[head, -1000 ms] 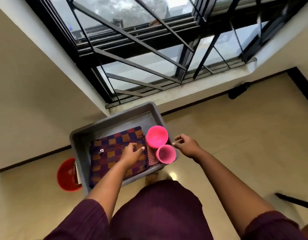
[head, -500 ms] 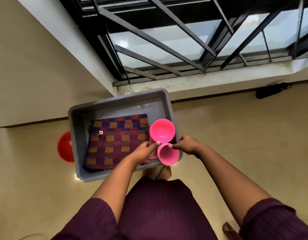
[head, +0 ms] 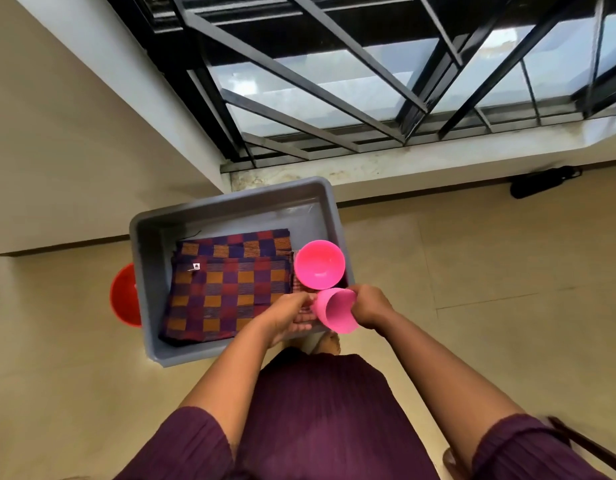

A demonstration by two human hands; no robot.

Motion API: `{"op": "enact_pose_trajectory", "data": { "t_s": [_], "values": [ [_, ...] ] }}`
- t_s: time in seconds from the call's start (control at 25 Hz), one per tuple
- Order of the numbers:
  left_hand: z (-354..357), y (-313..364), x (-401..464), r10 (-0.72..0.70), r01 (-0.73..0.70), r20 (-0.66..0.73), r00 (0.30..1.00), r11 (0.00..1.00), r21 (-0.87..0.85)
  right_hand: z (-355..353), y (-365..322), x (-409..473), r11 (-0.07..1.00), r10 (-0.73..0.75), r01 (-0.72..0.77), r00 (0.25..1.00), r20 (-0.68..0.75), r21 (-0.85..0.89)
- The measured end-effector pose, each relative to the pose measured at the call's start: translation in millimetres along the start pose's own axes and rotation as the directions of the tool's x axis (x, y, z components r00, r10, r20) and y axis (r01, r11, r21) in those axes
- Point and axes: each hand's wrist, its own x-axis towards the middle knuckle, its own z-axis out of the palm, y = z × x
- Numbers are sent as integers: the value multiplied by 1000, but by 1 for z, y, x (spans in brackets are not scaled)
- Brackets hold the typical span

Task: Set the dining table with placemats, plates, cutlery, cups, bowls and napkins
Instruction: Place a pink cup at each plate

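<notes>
Two hands meet at the near right corner of the grey bin [head: 237, 207], which stands on the floor. The right hand [head: 370, 306] grips the pink cup [head: 336, 311] at its side, tilted, with the mouth turned to the left. The left hand [head: 292, 315] lies beside the cup with fingers rather straight; whether it touches the cup or the small cloth below, I cannot tell. The pink bowl [head: 319, 264] and the checked placemats [head: 226, 289] remain inside the bin. The step in hand seems to be collecting the cup. The next move calls for lifting it clear of the bin wall and carrying it to the table, which is not in view.
</notes>
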Motion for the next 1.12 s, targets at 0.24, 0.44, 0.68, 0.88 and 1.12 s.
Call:
{"op": "enact_pose_trajectory", "data": {
  "t_s": [0.24,0.44,0.68,0.88,1.12],
  "values": [
    [-3,-2,-24,107,-133,86,991,908,398,-20,-4,-24,999,37,-36,998,-44,28],
    [-4,0,-46,219,-329,258,941,772,543,-28,-19,-53,998,30,-29,999,-16,49],
    [9,34,-77,301,-487,383,874,542,685,-61,-17,-103,970,-41,67,992,-115,233],
    [54,61,-94,331,-601,503,798,487,633,-69,1,-138,783,121,117,935,-334,611],
    [132,40,-98,254,-684,639,726,367,631,-37,59,-192,339,315,315,850,-422,887]
  ]
}}
